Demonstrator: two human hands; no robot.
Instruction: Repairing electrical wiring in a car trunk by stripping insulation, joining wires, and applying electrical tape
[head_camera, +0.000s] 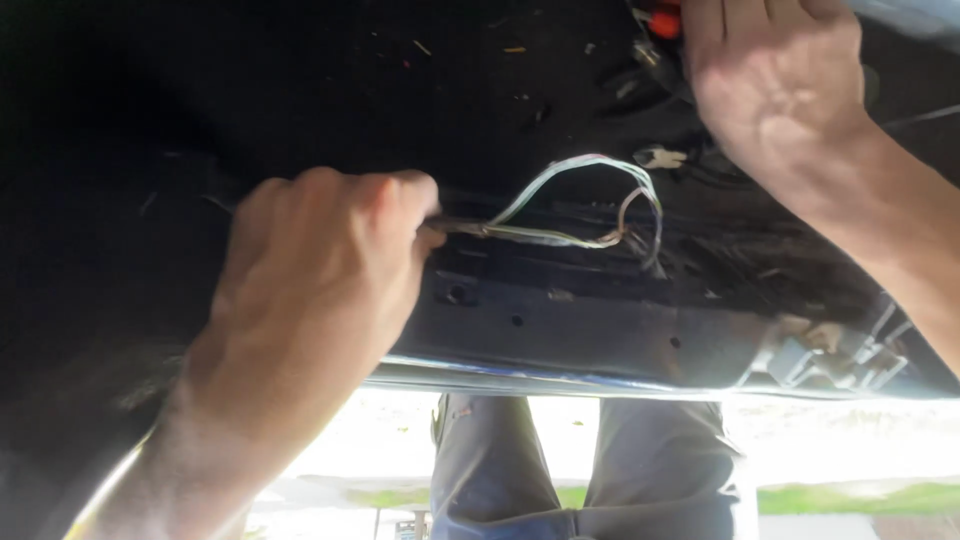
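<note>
My left hand (320, 260) is closed in a fist around a bundle of thin pale wires (590, 200), which loops up and back down over a dark metal panel (560, 320). My right hand (775, 75) reaches to the top right, its fingers curled over a dark part next to a small orange-red piece (663, 20); what it grips is hidden by the hand. A small white connector (660, 156) lies between the wire loop and my right wrist.
Black carpet-like lining (300, 90) with small bits of debris fills the upper left. The panel has several small holes and a bright lower edge (600, 385). Below it show my grey trouser legs (590, 470), bright ground and a strip of grass.
</note>
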